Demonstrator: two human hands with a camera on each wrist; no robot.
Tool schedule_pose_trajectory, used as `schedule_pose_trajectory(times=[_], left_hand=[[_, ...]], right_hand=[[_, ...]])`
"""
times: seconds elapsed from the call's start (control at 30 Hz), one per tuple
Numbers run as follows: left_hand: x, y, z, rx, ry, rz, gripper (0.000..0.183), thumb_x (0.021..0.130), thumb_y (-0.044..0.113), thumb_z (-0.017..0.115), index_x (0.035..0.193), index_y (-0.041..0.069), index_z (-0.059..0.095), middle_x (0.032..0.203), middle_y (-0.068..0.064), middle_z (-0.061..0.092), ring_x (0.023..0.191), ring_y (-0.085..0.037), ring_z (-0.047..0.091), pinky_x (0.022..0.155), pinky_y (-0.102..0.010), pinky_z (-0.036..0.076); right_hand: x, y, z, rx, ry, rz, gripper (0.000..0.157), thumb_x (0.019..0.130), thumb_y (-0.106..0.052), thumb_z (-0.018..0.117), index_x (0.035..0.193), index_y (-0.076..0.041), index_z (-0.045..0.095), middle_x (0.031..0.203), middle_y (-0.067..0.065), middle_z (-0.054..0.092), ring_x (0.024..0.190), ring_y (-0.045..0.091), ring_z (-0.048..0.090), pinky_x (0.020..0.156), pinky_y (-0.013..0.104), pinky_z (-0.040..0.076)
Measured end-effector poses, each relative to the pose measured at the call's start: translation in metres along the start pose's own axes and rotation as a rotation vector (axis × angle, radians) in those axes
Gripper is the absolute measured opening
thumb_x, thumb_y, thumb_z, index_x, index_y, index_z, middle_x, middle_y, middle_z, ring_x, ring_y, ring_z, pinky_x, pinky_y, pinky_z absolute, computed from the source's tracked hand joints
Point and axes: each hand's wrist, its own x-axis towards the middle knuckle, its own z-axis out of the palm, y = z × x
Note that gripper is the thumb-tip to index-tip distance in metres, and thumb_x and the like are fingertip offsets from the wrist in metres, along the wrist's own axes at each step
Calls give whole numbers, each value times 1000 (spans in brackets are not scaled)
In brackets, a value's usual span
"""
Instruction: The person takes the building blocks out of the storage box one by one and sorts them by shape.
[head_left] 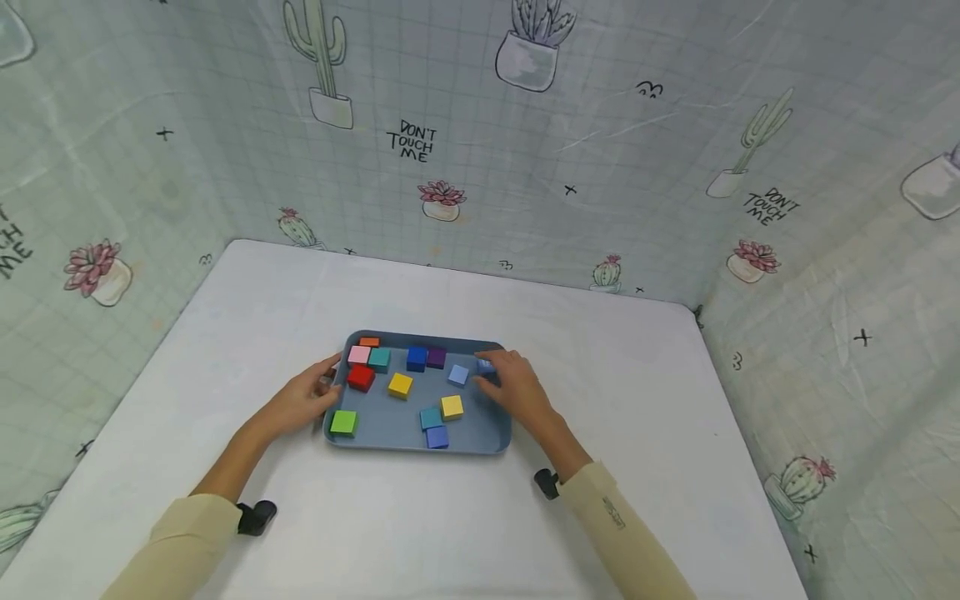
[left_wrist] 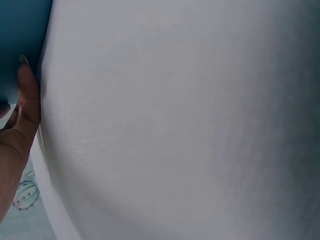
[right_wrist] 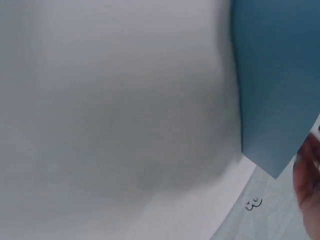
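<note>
In the head view a blue-grey tray (head_left: pixel 480 433) with low walls bears several coloured cubes. My left hand (head_left: pixel 303 400) grips its left end, thumb at the rim and fingers along the outer wall. The thumb also shows against the tray's side in the left wrist view. Over the tray's right end is my right hand (head_left: pixel 517 386), its bent fingers and thumb spread on either side of a blue cube (head_left: pixel 486 367) that it partly covers. A light blue cube (head_left: pixel 458 375) sits just left of these fingertips. Only part of the right hand (right_wrist: pixel 309 182) appears in the right wrist view.
Nearest the left hand are a green cube (head_left: pixel 344 423), a red cube (head_left: pixel 361 377) and a pink cube (head_left: pixel 359 355). Two yellow cubes and more blue and teal ones lie mid-tray. Cactus-print sheeting (head_left: pixel 480 150) rises behind and beside the white table (head_left: pixel 600 350).
</note>
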Motion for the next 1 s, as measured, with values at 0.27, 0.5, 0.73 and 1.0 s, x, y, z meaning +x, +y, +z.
schedule_pose_trajectory(times=[0.27,0.5,0.73,1.0], left_hand=[[1,-1,-2,1,8,8,63,91,11,54,146,-2,26,122,-24,48,91,-26,52,68,-32,48],[2,-3,1,5,5,-16,63,91,13,54,146,0,26,124,-23,48,90,-25,51,69,-32,48],[1,-3,2,2,-2,-10,60,93,12,52,147,1,27,117,-21,52,95,-28,51,75,-37,48],[2,-4,4,-5,3,-9,62,92,11,52,147,2,26,118,-21,51,92,-27,51,76,-38,49]], right_hand=[[-9,-13,7,99,-129,-72,42,90,-37,62,124,-13,59,102,-1,62,84,8,54,72,23,47],[-11,-17,13,108,-230,-35,48,86,-43,66,124,-14,59,98,-3,58,88,9,55,76,25,48],[-13,-18,14,117,-310,-76,49,83,-39,71,123,-13,60,97,-4,56,87,8,51,78,22,46],[-15,-18,17,93,-302,-76,42,86,-36,69,120,-14,62,100,-5,57,89,7,52,82,23,46]])
